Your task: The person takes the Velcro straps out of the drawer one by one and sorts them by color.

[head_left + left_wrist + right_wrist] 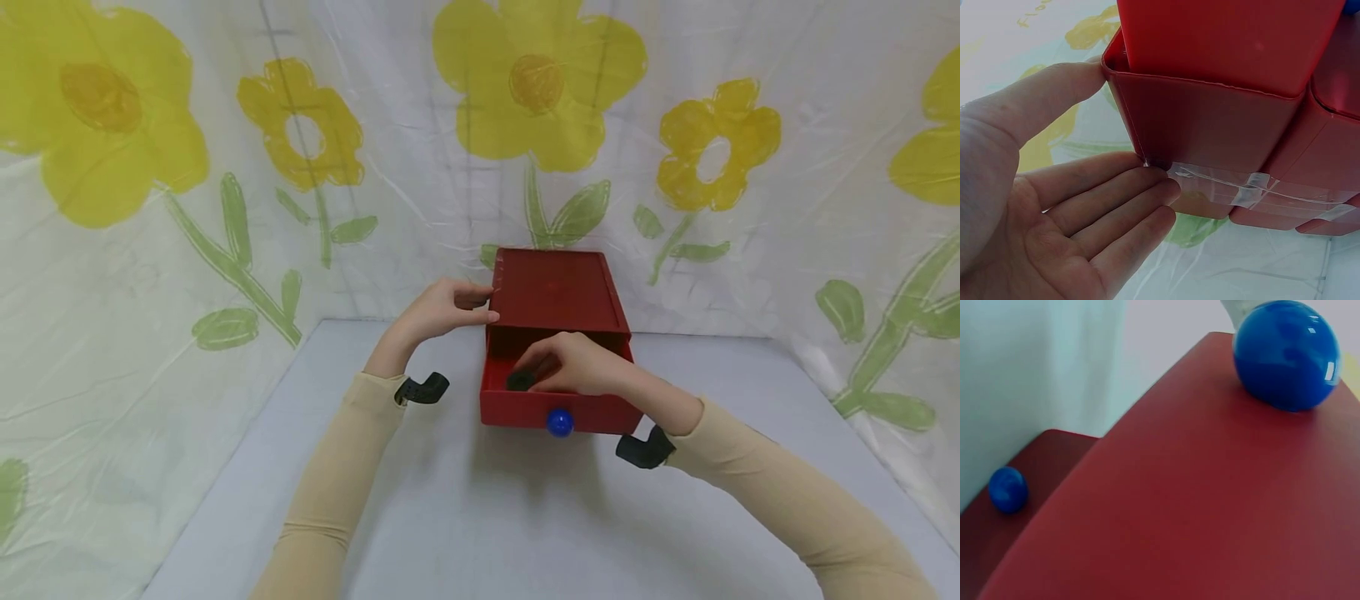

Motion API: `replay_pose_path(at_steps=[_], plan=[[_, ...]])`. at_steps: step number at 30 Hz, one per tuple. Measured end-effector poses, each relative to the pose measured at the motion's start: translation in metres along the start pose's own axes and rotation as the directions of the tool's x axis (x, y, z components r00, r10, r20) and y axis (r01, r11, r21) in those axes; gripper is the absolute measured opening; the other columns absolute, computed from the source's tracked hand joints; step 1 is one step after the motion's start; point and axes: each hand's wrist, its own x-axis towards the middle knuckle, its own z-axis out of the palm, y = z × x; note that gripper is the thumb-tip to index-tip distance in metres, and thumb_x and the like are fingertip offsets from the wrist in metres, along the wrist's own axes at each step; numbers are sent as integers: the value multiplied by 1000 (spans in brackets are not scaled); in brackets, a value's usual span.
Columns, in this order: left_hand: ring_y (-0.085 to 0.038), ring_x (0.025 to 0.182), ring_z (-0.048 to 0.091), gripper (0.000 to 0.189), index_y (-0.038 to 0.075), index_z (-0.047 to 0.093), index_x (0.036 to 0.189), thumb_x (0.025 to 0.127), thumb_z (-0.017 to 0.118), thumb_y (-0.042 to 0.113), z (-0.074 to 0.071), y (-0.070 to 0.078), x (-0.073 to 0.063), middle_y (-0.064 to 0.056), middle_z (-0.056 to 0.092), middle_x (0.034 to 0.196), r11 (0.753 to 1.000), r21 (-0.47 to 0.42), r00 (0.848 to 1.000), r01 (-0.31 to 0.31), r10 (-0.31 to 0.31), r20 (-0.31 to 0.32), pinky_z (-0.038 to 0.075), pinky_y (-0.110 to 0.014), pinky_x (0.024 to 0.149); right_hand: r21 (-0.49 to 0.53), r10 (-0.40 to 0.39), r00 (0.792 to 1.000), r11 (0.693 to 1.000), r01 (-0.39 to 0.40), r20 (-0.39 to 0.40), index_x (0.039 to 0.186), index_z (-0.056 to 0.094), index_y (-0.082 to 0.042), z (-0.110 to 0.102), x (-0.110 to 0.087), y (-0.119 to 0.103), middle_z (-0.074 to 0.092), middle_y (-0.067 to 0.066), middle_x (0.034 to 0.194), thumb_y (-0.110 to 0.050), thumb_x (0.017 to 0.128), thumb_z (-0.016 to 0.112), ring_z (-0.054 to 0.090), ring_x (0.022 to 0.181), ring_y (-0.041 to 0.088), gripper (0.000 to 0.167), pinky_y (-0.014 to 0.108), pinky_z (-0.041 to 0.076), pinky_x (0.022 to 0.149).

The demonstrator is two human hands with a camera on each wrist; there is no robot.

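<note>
A red drawer cabinet [558, 287] stands at the back of the table with its top drawer [517, 408] pulled out. My left hand [442, 312] rests at the cabinet's left side. In the left wrist view that hand [1079, 200] has its fingers straight, fingertips at the side wall and thumb at the front edge. My right hand [581, 362] reaches into the open drawer, its fingers bent down over a small dark object [520, 381] and pinching it. The right wrist view shows only the drawer front and its blue knob [1286, 355]; the right hand is out of that view.
A second blue knob [1008, 489] sits on a red drawer front lower down. Clear tape [1250, 189] runs along the cabinet's side. Behind the pale table [480, 517] hangs a white curtain [405, 108] with painted yellow flowers. Each wrist carries a black camera mount [423, 388].
</note>
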Motion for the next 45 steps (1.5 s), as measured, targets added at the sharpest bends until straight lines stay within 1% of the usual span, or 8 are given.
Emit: replay_pose_path(at_steps=[6,16,24,33,40,41,45], plan=[[-22,123,55,65,14,53,137,82,70,45,1,-3,1,-5,56,135,1000,10,1000,-5,5,-7,48,-41,98,35,-7,999,999,8,-36,115,69,-15,-5,-7,0,70,2,109,-22,82,75,68,96,14,34,28,56,81],[-21,123,55,64,14,53,137,83,70,45,0,-4,2,-5,56,136,1000,19,1000,-1,1,-4,49,-40,98,79,31,995,997,-24,-93,115,69,-16,-20,-23,-1,69,3,110,-28,79,77,69,96,16,38,29,56,82],[-21,124,53,63,14,53,137,84,70,43,0,-3,1,-5,55,137,1000,12,1000,-10,10,8,47,-40,100,124,51,990,992,-34,-133,116,68,-11,-32,-36,2,68,8,113,-26,80,77,68,98,21,39,31,56,83],[-19,125,53,63,16,53,137,83,70,44,0,-3,2,-4,54,137,1000,20,1000,1,-1,6,47,-39,100,123,115,980,988,-95,-164,116,67,-15,-45,-53,7,68,5,115,-31,80,76,66,103,22,41,31,56,84],[-22,126,52,62,15,52,138,84,70,42,0,-3,2,-6,53,138,1000,14,1000,-8,8,9,46,-42,100,92,119,976,990,-103,-182,117,67,-15,-52,-65,11,68,4,114,-30,81,75,67,100,20,40,27,56,81],[-23,126,52,62,13,51,138,85,69,40,-1,2,0,-8,53,138,1000,15,1000,-4,4,11,46,-43,101,83,121,975,991,-107,-186,118,67,-15,-53,-67,11,68,4,113,-31,82,75,67,100,19,40,26,56,80],[-25,127,50,62,13,50,139,86,69,38,-1,3,0,-9,52,140,1000,7,1000,2,-2,16,45,-44,102,61,145,968,989,-135,-203,118,67,-15,-57,-73,14,68,4,113,-33,82,74,66,101,19,41,26,55,80]])
